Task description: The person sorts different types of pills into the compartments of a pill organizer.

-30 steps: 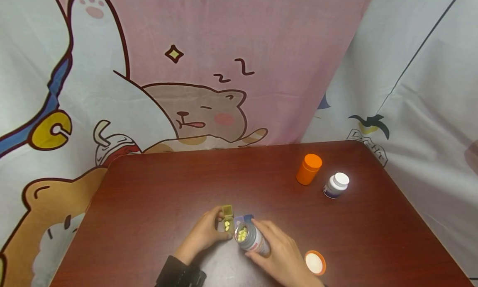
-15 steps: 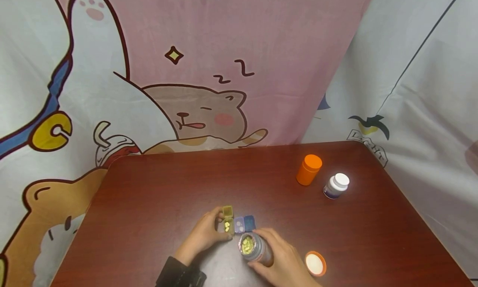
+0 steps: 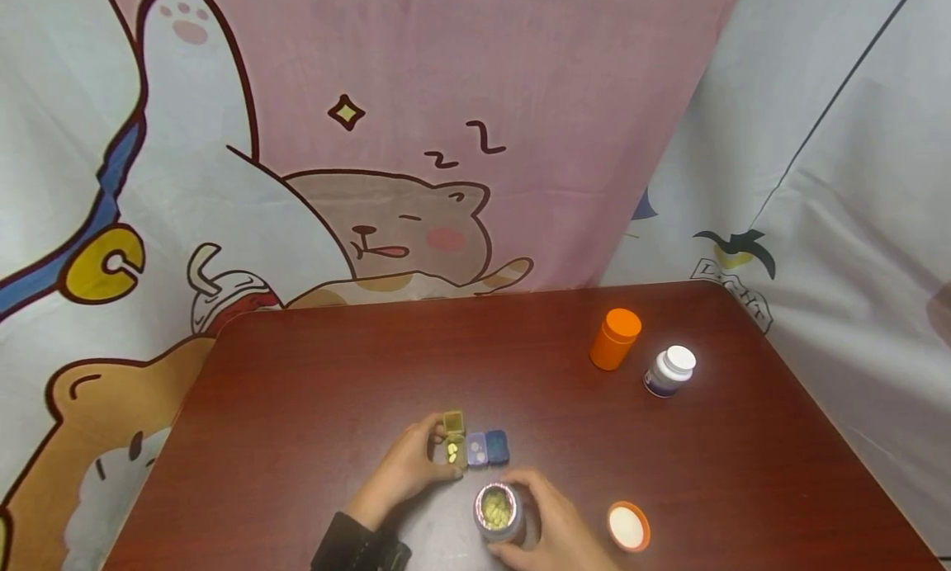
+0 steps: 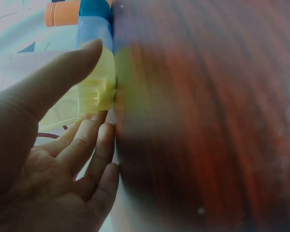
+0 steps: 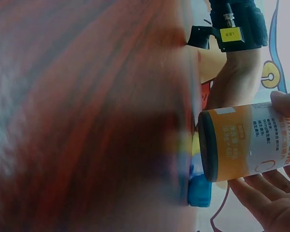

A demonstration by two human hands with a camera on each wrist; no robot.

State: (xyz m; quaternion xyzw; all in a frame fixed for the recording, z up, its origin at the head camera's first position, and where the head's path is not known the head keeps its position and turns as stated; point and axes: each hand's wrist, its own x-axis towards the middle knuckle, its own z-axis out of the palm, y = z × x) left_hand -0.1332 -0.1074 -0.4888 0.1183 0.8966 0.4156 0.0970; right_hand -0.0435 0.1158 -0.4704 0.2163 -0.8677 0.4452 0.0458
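My left hand (image 3: 409, 469) pinches the yellow end of a small pill organizer (image 3: 464, 454) between thumb and fingers. Its yellow lid (image 3: 453, 422) stands raised, and pale yellow tablets (image 3: 452, 452) lie in that compartment. The purple compartment (image 3: 477, 450) beside it shows round pale tablets under its cover; the blue one (image 3: 497, 447) at the far end looks closed. Just nearer to me, my right hand (image 3: 557, 523) grips an uncapped pill bottle (image 5: 251, 140), upright, with many yellow tablets inside. Whether its base touches the table cannot be told.
An orange-rimmed bottle cap (image 3: 627, 526) lies inside up to the right of my right hand. Farther back stand an orange bottle (image 3: 615, 339) and a white bottle (image 3: 669, 371), both capped. The dark red table (image 3: 334, 373) reaches back to a printed curtain (image 3: 565, 142).
My right hand has drawn the bottle back from the organizer and turned it from tilted to upright, uncovering the purple and blue compartments. The left hand keeps its place.
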